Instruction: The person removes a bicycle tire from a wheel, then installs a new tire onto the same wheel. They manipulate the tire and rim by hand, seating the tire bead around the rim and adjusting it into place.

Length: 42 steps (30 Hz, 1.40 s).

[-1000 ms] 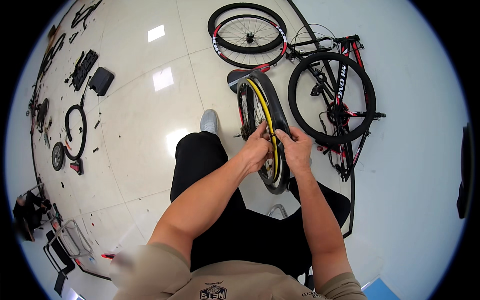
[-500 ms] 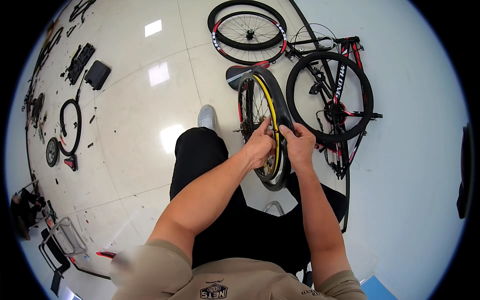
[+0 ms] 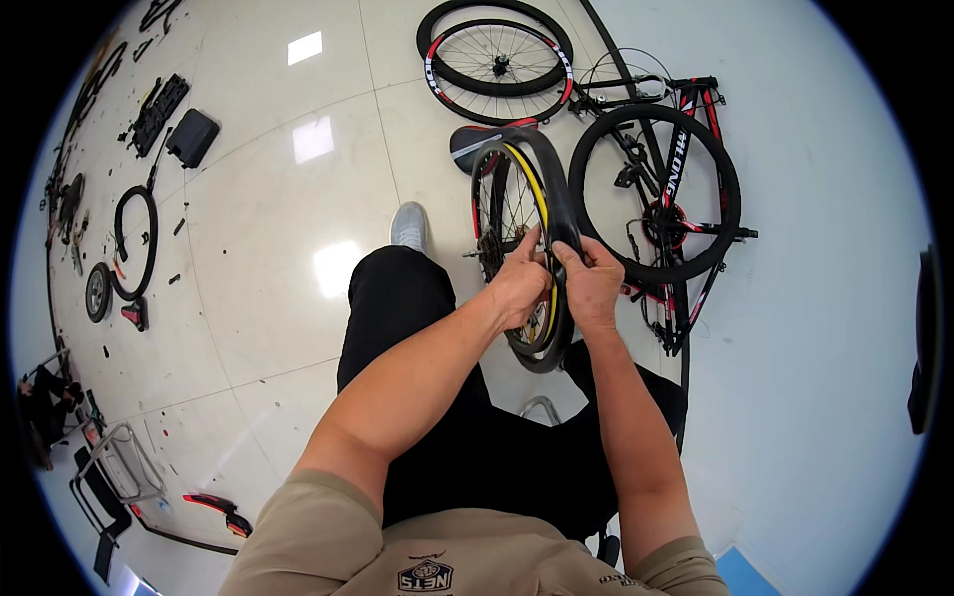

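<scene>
Head view: L hand [image 3: 519, 289] at ctr wheel [image 3: 491, 249], forefinger extended, grip unclear, R hand [image 3: 593, 285] w/ thumb pinching wheel's blk tyre [image 3: 560, 191]; far L, blk tray [image 3: 159, 115], contents too small to ID.

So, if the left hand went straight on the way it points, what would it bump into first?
The left hand would probably meet the yellow strip first, then the black tyre just beyond; depth is unclear, so it may already touch.
</scene>
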Available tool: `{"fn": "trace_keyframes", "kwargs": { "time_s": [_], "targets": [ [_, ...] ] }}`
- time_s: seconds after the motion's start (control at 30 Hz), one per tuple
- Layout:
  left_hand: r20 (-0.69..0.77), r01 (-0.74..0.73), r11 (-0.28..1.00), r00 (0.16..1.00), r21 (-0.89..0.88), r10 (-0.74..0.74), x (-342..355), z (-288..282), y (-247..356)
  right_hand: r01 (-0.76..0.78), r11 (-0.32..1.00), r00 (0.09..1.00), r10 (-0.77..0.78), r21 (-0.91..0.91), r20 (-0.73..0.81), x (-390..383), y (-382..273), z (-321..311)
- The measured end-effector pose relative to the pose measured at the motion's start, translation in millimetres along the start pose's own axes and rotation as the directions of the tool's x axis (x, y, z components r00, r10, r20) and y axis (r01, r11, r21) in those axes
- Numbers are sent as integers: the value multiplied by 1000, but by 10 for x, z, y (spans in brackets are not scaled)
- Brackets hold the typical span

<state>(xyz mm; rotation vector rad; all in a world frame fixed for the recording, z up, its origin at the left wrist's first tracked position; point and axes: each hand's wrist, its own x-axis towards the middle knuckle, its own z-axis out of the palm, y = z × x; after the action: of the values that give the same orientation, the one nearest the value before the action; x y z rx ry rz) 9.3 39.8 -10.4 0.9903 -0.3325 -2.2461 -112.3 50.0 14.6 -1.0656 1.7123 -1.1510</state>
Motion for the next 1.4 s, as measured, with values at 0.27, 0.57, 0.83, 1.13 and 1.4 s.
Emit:
{"fn": "trace_keyframes", "kwargs": {
  "time_s": [0.27,0.57,0.83,1.13,1.4],
  "targets": [
    [-140,-41,996,990,-79,29,-10,61,18,-125,992,992,125,17,-32,85,-68,-70],
    [-305,-105,994,947,3,101,-11,36,-10,-165,958,980,186,235,-72,75,-119,-91],
    [-255,-85,996,964,-10,79,-108,-57,98,-213,874,968,250,437,-29,79,-81,-172],
    [-241,-58,997,970,-51,44,-152,-138,62,-271,834,960,273,481,68,-18,-177,9],
    [-298,-104,992,951,-73,78,-277,-28,179,-309,809,941,335,500,39,9,-93,-48]
  ]
}}
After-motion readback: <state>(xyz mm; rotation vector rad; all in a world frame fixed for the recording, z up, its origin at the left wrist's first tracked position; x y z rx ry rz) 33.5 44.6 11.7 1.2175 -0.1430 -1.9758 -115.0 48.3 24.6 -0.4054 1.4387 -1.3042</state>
